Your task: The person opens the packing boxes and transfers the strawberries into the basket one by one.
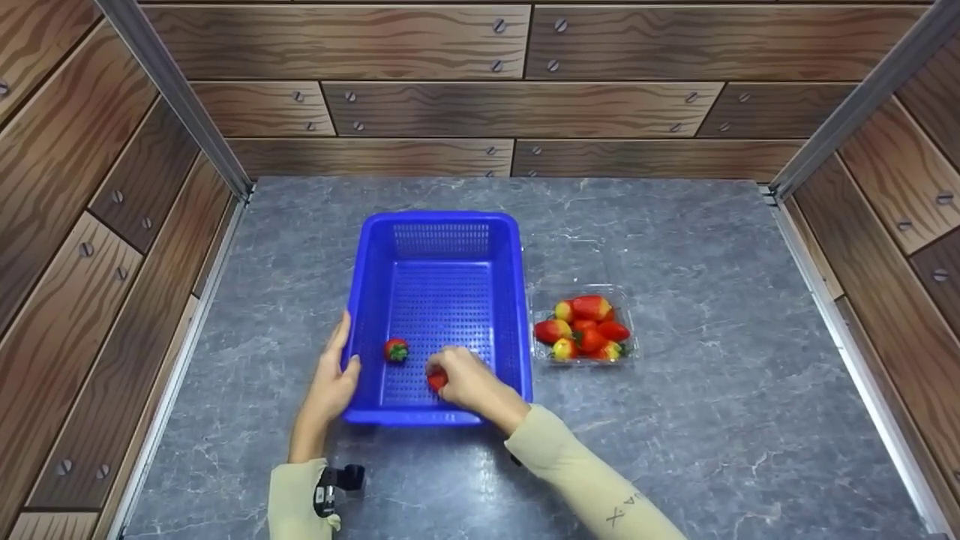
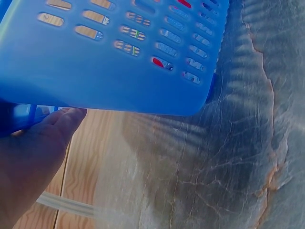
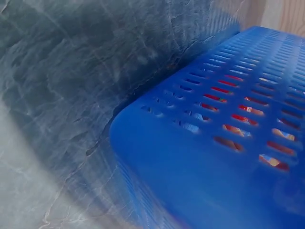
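Observation:
A blue perforated plastic basket [image 1: 442,300] stands on the grey marbled table. My left hand [image 1: 330,382] holds its left rim near the front, fingers along the outside and thumb at the rim. Inside the basket, my right hand [image 1: 469,381] pinches a red strawberry [image 1: 437,381] low over the front part of the floor. Another strawberry [image 1: 395,350] with green leaves lies to the left of that hand. In the left wrist view, the basket's slotted wall [image 2: 119,71] is close by. The right wrist view shows red through the slots of the blue wall [image 3: 181,157].
Right of the basket is a clear plastic punnet [image 1: 634,352] with several red and yellowish strawberries [image 1: 589,334]. Its transparent lid [image 1: 574,255] lies folded back behind it. Wood-patterned walls [image 1: 450,109] enclose the table [image 1: 735,360] at the back and sides.

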